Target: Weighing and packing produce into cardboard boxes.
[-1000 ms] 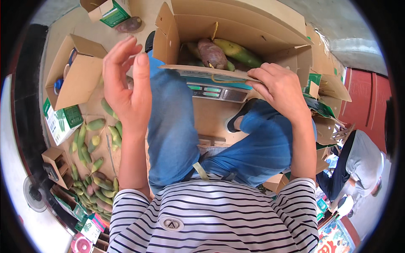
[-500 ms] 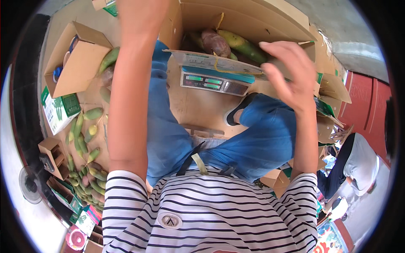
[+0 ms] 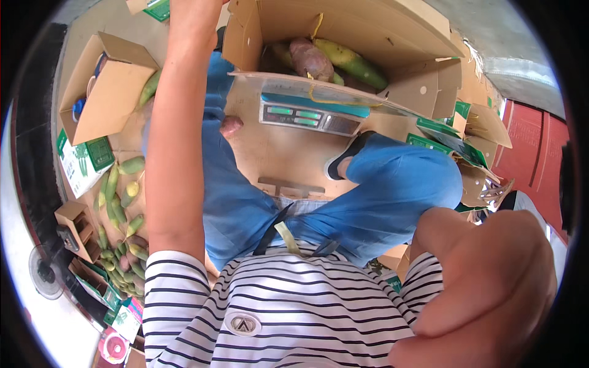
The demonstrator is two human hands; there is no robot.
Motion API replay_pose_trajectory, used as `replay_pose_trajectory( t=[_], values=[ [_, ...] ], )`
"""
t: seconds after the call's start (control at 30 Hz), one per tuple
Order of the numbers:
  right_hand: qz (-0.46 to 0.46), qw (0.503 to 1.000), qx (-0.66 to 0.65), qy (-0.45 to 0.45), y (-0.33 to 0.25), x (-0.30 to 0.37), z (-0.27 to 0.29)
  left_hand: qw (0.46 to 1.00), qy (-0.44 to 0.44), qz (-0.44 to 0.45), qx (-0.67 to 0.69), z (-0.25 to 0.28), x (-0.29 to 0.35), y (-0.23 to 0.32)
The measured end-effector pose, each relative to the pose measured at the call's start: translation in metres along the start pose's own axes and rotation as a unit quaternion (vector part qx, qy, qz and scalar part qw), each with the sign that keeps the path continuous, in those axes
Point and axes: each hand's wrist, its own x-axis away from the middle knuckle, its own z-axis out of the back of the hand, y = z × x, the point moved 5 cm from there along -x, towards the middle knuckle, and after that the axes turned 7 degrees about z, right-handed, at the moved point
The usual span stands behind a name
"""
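Note:
My left forearm point(image 3: 177, 153) reaches up past the carton's left side. Only the edge of my left hand point(image 3: 199, 7) shows at the top rim, and its fingers are cut off. My right hand point(image 3: 485, 288) is raised close in at the lower right, its fingers curled and nothing visible in them. Ahead stands an open carton point(image 3: 359, 24) with a yellow cord, on a teal-topped digital scale point(image 3: 310, 118) with lit green displays. Inside lie a purplish tuber-like piece of produce point(image 3: 311, 59) and a long green-yellow fruit point(image 3: 351, 64).
At left are another open carton point(image 3: 113, 101), a white-green box point(image 3: 86, 161) and a heap of green fruits point(image 3: 126, 260). A reddish round end of produce point(image 3: 231, 125) lies by my left leg. Cartons point(image 3: 488, 132) stack at right, before a red door point(image 3: 531, 153).
My right hand has left the carton's right edge and come back toward me, its fingers curling. My left arm has shifted slightly left. The reddish produce beside my leg has come into view.

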Motion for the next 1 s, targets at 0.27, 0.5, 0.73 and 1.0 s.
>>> replay_pose_trajectory(
  t=[0.27,0.5,0.73,1.0],
  values=[
    [-0.096,0.995,0.035,0.019,-0.014,0.004,0.015,0.999,-0.014,-0.02,-0.036,-0.008,0.004,0.002],
    [-0.165,0.984,0.055,0.034,-0.008,0.002,0.015,0.998,-0.017,-0.046,-0.041,-0.009,0.001,0.001],
    [-0.222,0.973,0.057,0.022,-0.011,-0.005,0.017,0.999,0.017,-0.04,-0.024,-0.006,0.003,0.002],
    [-0.306,0.946,0.086,0.059,-0.018,0.002,0.032,0.997,0.006,-0.052,-0.059,-0.005,0.004,0.007]
  ],
)
